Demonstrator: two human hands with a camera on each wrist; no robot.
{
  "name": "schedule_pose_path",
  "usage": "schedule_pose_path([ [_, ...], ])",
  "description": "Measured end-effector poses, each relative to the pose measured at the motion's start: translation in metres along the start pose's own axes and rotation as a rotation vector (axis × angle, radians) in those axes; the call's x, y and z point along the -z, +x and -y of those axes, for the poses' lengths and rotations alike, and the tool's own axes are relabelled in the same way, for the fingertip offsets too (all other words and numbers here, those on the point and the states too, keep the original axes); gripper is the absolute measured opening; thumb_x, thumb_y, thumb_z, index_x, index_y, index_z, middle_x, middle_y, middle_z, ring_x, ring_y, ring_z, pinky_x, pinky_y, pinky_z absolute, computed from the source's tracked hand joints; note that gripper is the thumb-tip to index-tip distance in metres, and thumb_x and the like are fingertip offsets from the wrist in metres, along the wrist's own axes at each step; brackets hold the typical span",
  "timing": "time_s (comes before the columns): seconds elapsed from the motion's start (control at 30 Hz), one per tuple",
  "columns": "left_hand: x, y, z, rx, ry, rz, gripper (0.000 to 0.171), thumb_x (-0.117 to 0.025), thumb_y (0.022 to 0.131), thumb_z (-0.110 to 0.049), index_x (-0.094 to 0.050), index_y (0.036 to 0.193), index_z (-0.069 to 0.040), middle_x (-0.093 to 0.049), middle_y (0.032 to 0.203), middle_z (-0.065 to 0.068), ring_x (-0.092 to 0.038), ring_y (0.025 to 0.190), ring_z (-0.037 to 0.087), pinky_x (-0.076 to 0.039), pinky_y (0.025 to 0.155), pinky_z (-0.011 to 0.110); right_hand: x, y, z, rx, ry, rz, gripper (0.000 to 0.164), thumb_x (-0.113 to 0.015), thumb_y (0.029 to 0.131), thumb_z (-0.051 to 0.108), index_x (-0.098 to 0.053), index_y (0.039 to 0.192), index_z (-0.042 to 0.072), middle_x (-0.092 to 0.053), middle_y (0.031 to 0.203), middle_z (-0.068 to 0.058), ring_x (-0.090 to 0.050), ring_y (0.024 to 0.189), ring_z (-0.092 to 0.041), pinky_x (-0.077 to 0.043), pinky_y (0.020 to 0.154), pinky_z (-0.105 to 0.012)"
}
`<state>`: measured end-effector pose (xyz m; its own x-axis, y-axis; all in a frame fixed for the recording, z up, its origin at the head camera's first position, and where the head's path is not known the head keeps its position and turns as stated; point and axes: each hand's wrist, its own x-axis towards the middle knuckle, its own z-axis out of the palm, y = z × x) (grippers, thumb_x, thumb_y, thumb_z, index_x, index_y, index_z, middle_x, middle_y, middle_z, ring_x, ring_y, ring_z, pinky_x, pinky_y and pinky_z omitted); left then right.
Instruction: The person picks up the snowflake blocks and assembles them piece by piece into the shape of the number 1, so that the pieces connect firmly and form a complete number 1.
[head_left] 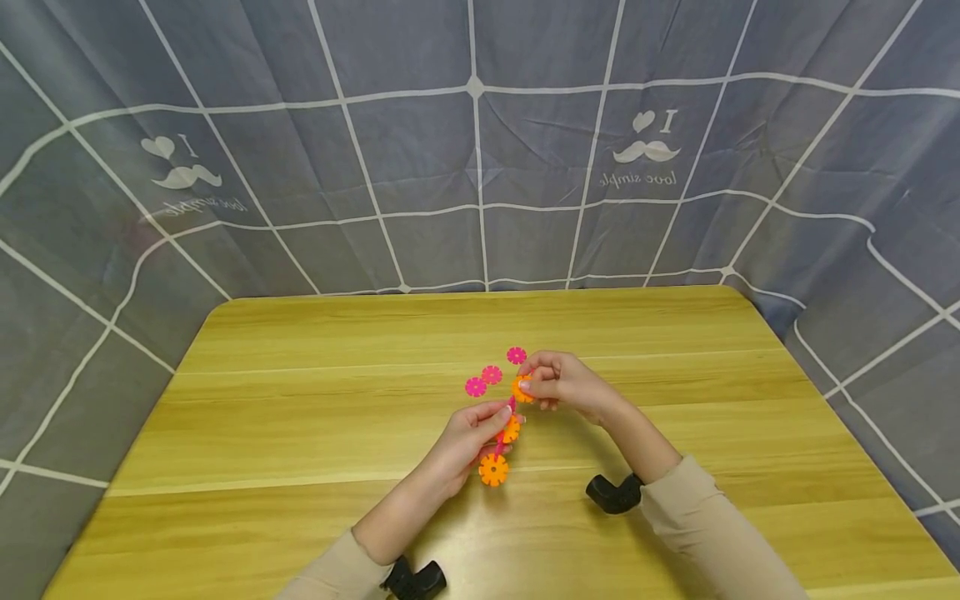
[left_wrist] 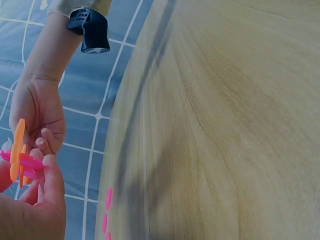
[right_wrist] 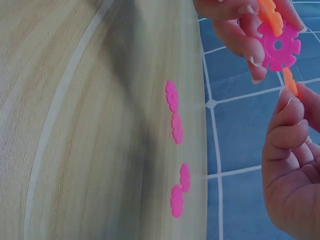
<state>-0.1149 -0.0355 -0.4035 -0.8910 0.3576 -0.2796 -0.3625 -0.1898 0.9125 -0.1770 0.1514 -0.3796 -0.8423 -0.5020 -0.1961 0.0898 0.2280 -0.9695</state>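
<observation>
My left hand (head_left: 463,440) grips a short chain of notched plastic discs, orange and pink in turn, slotted into one another at an angle. An orange disc (head_left: 493,470) forms the chain's near end, below the left fingers. Between thumb and fingertips, my right hand (head_left: 572,390) pinches another orange disc (right_wrist: 290,82) at the far end. In the right wrist view its edge meets the rim of a pink disc (right_wrist: 287,50) held by the left hand. Fingers hide part of the chain.
Several loose pink discs (head_left: 476,387) lie flat on the wooden table (head_left: 315,417), just beyond the hands. A grey curtain (head_left: 420,167) with white lines stands behind the table. Black wrist-worn devices (head_left: 615,493) sit at both sleeves.
</observation>
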Motion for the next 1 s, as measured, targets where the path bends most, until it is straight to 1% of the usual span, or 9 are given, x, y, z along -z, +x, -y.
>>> schedule_pose_path([
  [0.13, -0.001, -0.001, -0.001, -0.015, 0.023, 0.018, 0.04, -0.054, 0.095, -0.013, -0.049, 0.123, 0.016, -0.066, 0.104, 0.017, -0.058, 0.068, 0.004, -0.052, 0.067, 0.016, -0.001, -0.002, 0.002, 0.013, 0.004, 0.023, 0.022, -0.06, 0.09, 0.007, -0.05, 0.103, -0.006, -0.054, 0.065, -0.005, -0.047, 0.053, -0.012, -0.041, 0.048, -0.021],
  [0.2, -0.001, -0.003, -0.001, -0.023, 0.039, 0.02, 0.039, -0.054, 0.095, -0.013, -0.051, 0.121, 0.016, -0.067, 0.1, 0.014, -0.056, 0.067, 0.004, -0.051, 0.065, 0.016, -0.001, -0.003, 0.003, 0.019, 0.007, 0.045, 0.021, -0.06, 0.09, 0.006, -0.05, 0.103, -0.007, -0.053, 0.065, -0.006, -0.047, 0.053, -0.012, -0.042, 0.049, -0.021],
  [0.37, -0.003, -0.006, -0.001, -0.053, 0.1, 0.005, 0.034, -0.055, 0.094, -0.011, -0.055, 0.115, 0.016, -0.069, 0.091, 0.01, -0.051, 0.063, 0.004, -0.045, 0.058, 0.013, -0.001, -0.004, 0.006, 0.027, -0.015, 0.094, 0.014, -0.058, 0.09, 0.004, -0.051, 0.098, -0.006, -0.053, 0.065, -0.005, -0.046, 0.052, -0.011, -0.042, 0.048, -0.02],
  [0.5, -0.005, -0.006, -0.001, -0.075, 0.134, -0.011, 0.032, -0.055, 0.094, -0.008, -0.056, 0.113, 0.017, -0.069, 0.092, 0.013, -0.05, 0.063, 0.002, -0.043, 0.056, 0.012, 0.0, -0.003, 0.01, 0.045, -0.059, 0.127, 0.008, -0.056, 0.091, 0.001, -0.052, 0.093, -0.005, -0.052, 0.063, -0.003, -0.044, 0.05, -0.009, -0.04, 0.046, -0.018],
  [0.57, -0.007, -0.007, -0.001, -0.084, 0.135, -0.024, 0.031, -0.055, 0.094, -0.007, -0.056, 0.113, 0.018, -0.068, 0.094, 0.018, -0.052, 0.064, 0.002, -0.044, 0.057, 0.012, 0.0, -0.002, 0.011, 0.053, -0.064, 0.13, 0.006, -0.055, 0.091, 0.0, -0.052, 0.091, -0.005, -0.052, 0.063, -0.002, -0.044, 0.05, -0.008, -0.038, 0.045, -0.018],
  [0.63, -0.008, -0.007, -0.001, -0.092, 0.13, -0.046, 0.03, -0.055, 0.093, -0.005, -0.056, 0.113, 0.018, -0.067, 0.097, 0.021, -0.054, 0.067, 0.001, -0.046, 0.059, 0.012, -0.001, -0.001, 0.011, 0.06, -0.057, 0.125, 0.008, -0.056, 0.091, 0.001, -0.052, 0.091, -0.006, -0.052, 0.063, -0.002, -0.044, 0.05, -0.008, -0.038, 0.045, -0.018],
  [0.77, -0.01, -0.007, 0.0, -0.111, 0.124, -0.081, 0.03, -0.056, 0.093, -0.005, -0.056, 0.112, 0.018, -0.067, 0.098, 0.023, -0.058, 0.072, 0.002, -0.049, 0.064, 0.014, -0.003, -0.001, 0.009, 0.07, -0.017, 0.104, 0.011, -0.057, 0.09, 0.001, -0.052, 0.091, -0.009, -0.053, 0.063, 0.0, -0.045, 0.05, -0.007, -0.037, 0.045, -0.018],
  [0.9, -0.011, -0.008, 0.0, -0.136, 0.133, -0.084, 0.03, -0.057, 0.092, -0.003, -0.055, 0.111, 0.02, -0.066, 0.099, 0.025, -0.062, 0.078, 0.005, -0.051, 0.069, 0.016, -0.004, -0.002, 0.005, 0.053, 0.051, 0.115, 0.008, -0.056, 0.089, -0.002, -0.052, 0.091, -0.008, -0.056, 0.064, 0.001, -0.047, 0.051, -0.007, -0.039, 0.045, -0.017],
  [1.0, -0.012, -0.01, 0.0, -0.157, 0.148, -0.077, 0.03, -0.057, 0.091, -0.002, -0.055, 0.112, 0.02, -0.065, 0.1, 0.027, -0.063, 0.081, 0.008, -0.052, 0.071, 0.017, -0.004, -0.003, 0.003, 0.048, 0.08, 0.131, 0.008, -0.056, 0.089, -0.003, -0.052, 0.092, -0.009, -0.057, 0.065, 0.001, -0.047, 0.052, -0.007, -0.039, 0.045, -0.017],
])
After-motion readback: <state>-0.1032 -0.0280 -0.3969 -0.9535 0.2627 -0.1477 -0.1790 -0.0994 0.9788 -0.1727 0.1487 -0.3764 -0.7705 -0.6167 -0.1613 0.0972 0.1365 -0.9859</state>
